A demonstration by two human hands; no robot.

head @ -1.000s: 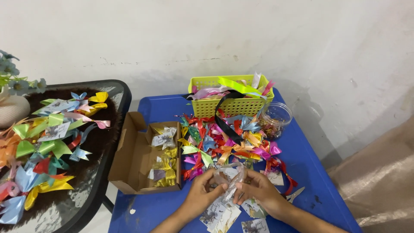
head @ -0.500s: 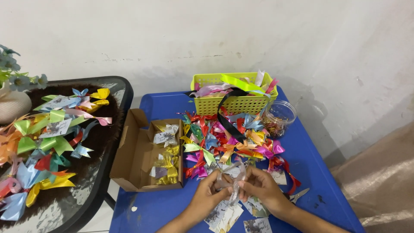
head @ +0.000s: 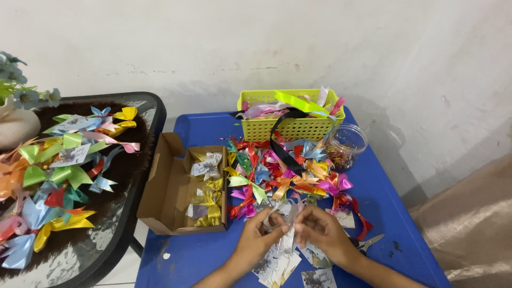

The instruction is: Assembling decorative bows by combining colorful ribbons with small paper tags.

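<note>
Head view: over the blue plastic table (head: 213,256), left hand (head: 255,240) and right hand (head: 320,233) pinch a small silvery ribbon bow (head: 285,213) together, apparently mid-assembly, beside the heap of coloured ribbon bows (head: 282,173), careful fingertip work likely ahead.

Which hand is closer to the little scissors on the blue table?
The right hand is closer; the scissors lie just beside its wrist. The left hand is farther away, on the other side.

Benches: two, one blue (head: 213,128), one glass (head: 144,106). Basket (head: 290,128): one. Jar (head: 346,146): one. Box (head: 170,186): one. Scissors (head: 368,244): one pair. Vase (head: 16,125): one. Bows (head: 277,170): uncounted, dozens.
</note>
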